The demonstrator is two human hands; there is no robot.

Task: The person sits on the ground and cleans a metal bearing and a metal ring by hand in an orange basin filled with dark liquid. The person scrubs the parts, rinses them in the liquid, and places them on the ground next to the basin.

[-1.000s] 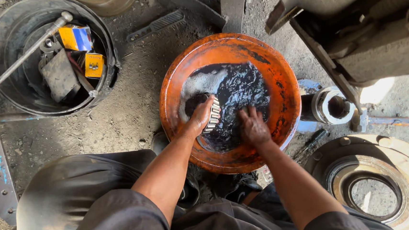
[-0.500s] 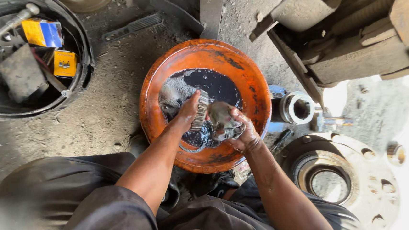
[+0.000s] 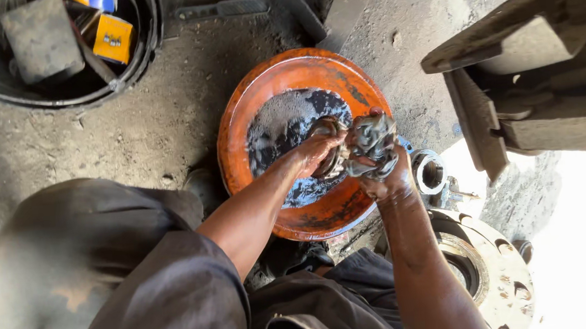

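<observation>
— What have the hands got right now?

— From my feed, both are over the orange basin [image 3: 248, 112] in the middle of the ground. My left hand [image 3: 316, 152] is closed around a round metal bearing [image 3: 334, 156], holding it above the dark, foamy liquid [image 3: 283, 124] in the basin. My right hand [image 3: 383, 172] is clenched on a wet grey rag [image 3: 372, 142], pressed right against the bearing on its right side. Both hands are slick and dirty.

— So the bearing is out of the liquid?

— It looks lifted just above the surface, toward the right half of the basin; the fingers cover most of it, so I cannot say how it is tilted.

— What else is around?

— Far left, a black bucket [image 3: 150, 40] holding a grey block [image 3: 40, 38] and a small yellow box [image 3: 112, 38]. Just right of the basin lies a shiny metal ring part [image 3: 432, 172], and near right of that a large wheel hub [image 3: 500, 274] with bolt holes. A heavy metal vehicle frame [image 3: 528, 79] stands at the far right. My dark-trousered knee [image 3: 87, 261] fills the near left.
</observation>
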